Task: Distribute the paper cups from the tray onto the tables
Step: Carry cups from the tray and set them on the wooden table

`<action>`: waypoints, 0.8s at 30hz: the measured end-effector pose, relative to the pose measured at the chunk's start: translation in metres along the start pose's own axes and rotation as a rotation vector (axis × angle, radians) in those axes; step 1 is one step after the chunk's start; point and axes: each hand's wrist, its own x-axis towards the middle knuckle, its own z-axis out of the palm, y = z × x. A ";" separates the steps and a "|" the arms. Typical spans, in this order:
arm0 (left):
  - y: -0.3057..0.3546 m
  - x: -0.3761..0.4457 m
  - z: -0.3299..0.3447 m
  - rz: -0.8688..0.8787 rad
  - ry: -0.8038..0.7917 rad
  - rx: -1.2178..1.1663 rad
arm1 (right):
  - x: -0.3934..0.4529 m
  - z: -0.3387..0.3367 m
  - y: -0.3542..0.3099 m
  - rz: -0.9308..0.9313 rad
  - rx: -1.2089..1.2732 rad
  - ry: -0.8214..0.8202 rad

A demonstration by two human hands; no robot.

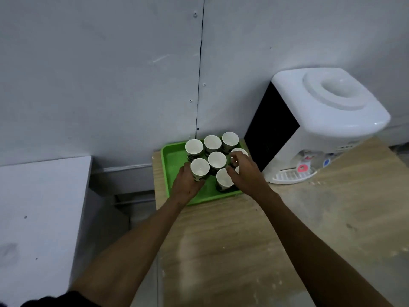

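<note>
Our forearms reach out over the wooden table (221, 251) to the green tray (174, 160). Our left hand (187, 185) wraps one paper cup (199, 167); our right hand (242, 171) curls over another cup (238, 152) — whether it grips, we cannot tell. We count eight cups packed close, one tray; lifting could topple the neighbours between our hands.

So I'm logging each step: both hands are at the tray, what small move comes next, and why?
Probably lift the front-left paper cup straight up: the left hand already grips it, while all the cups stand on the green tray. The right hand is reaching among others.
</note>
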 end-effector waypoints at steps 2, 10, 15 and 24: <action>0.002 0.012 0.010 -0.015 0.032 0.020 | 0.016 0.002 0.012 -0.038 0.019 -0.021; 0.003 0.042 0.042 -0.081 0.107 0.065 | 0.060 0.005 0.049 -0.104 0.071 -0.185; -0.001 0.044 0.050 -0.098 0.205 0.005 | 0.070 0.002 0.066 -0.152 0.114 -0.219; 0.014 0.015 0.031 -0.118 0.387 -0.167 | 0.073 0.005 0.063 -0.168 0.203 -0.275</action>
